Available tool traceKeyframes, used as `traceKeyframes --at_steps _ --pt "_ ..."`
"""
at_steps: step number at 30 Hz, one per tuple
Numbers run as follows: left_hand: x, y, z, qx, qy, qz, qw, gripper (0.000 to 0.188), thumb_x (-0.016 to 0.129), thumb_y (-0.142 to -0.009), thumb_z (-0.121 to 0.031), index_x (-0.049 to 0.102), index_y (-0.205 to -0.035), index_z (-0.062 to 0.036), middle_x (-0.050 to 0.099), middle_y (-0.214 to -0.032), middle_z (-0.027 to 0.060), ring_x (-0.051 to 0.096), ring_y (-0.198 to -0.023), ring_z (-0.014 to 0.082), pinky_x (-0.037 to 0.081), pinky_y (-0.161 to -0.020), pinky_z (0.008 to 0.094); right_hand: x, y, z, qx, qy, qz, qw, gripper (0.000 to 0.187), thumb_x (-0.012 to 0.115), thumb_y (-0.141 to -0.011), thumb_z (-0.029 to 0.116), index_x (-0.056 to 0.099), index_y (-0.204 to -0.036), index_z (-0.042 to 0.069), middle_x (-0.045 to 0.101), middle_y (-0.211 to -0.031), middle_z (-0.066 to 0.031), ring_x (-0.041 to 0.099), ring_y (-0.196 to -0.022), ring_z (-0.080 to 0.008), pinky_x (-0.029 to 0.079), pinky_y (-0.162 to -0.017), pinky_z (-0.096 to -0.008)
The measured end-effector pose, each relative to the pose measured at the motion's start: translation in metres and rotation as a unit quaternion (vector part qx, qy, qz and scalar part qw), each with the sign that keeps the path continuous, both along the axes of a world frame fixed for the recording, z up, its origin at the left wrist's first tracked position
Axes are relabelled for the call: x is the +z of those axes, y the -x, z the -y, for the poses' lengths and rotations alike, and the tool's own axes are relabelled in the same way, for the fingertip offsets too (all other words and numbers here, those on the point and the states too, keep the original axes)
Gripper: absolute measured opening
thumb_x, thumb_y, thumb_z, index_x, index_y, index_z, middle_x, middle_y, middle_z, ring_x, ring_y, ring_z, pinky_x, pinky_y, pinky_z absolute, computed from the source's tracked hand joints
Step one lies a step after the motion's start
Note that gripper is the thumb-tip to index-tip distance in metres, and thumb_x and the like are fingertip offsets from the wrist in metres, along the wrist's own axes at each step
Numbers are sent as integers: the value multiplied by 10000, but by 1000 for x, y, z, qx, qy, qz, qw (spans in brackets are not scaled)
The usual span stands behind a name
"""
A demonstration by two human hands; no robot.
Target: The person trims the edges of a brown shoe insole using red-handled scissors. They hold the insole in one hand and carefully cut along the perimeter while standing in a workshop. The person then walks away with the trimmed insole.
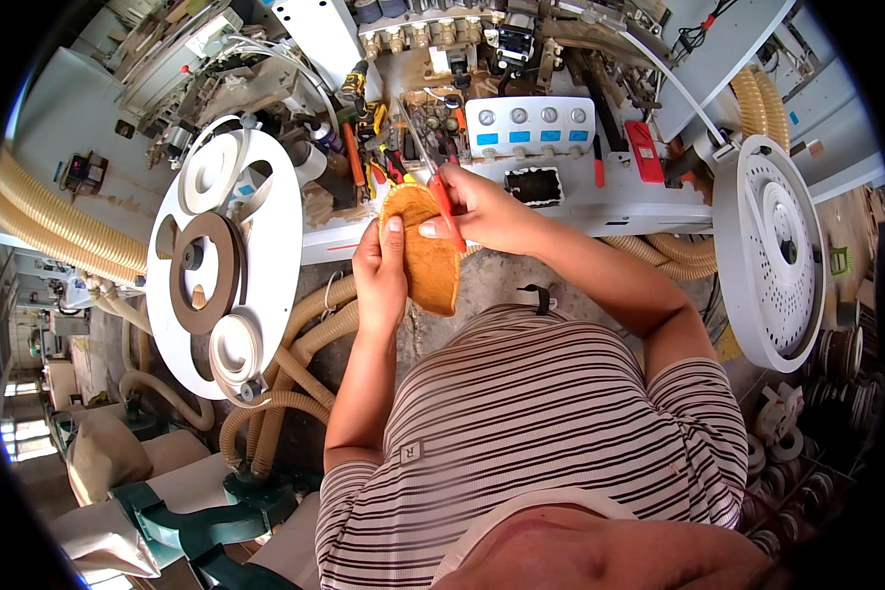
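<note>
The left grip (380, 265) is clamped on an orange-brown, elongated piece with rounded edges (429, 261), its thumb pressed on the face. The right grip (484, 211) is closed around a red-handled metal tool (448, 218), whose handle crosses the piece's right edge. The piece is held up in front of the chest, between both hands, at the near edge of the white desk (639, 218). Beyond it lie a yellow-and-black cordless drill (362, 98), a white panel with four gauges (531, 126) and a flat red case (645, 152). A white perforated wheel (769, 265) stands at right
</note>
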State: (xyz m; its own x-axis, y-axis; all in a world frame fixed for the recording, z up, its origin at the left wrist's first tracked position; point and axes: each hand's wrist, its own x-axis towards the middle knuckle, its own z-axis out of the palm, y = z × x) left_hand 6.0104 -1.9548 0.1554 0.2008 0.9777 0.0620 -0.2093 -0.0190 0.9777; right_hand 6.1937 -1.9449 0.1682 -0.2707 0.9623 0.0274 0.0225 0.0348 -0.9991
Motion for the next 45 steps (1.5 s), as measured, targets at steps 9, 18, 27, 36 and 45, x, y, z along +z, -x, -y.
traceKeyframes --at_steps 9,18,27,36,45 --pt "1 3 5 -39 -36 -34 998 269 593 -976 -52 569 -1231 28 665 -1053 39 596 -929 69 495 -816 236 -4 3 -2 -12 -52 -13 998 348 722 -893 74 458 -1111 14 579 -952 -23 546 -904 -69 472 -785 -252" --pt "-2 5 8 -73 6 -14 997 269 626 -948 -33 591 -1207 31 668 -1057 34 599 -922 64 498 -812 239 -16 7 -8 -98 -47 30 994 278 716 -928 241 519 -937 45 529 -819 32 470 -742 -41 423 -637 -233" --pt "-4 10 11 -11 53 27 998 183 681 -923 -38 647 -1089 31 696 -956 40 620 -815 66 515 -743 232 19 -27 6 -128 -269 298 907 385 803 -762 226 525 -943 31 585 -859 -111 621 -748 -280 505 -658 -377" --pt "11 21 3 -85 113 42 989 231 680 -906 -10 658 -1129 44 706 -998 47 636 -857 76 527 -774 247 28 -44 9 -2 -377 473 797 501 784 -675 297 560 -1014 3 558 -1023 -131 581 -994 -311 519 -818 -397" --pt "18 30 -4 -133 122 16 983 243 678 -881 13 686 -1123 36 714 -985 46 646 -846 83 531 -772 248 27 -47 9 17 -401 505 764 533 762 -702 430 561 -978 21 612 -943 -119 631 -896 -293 530 -660 -397"
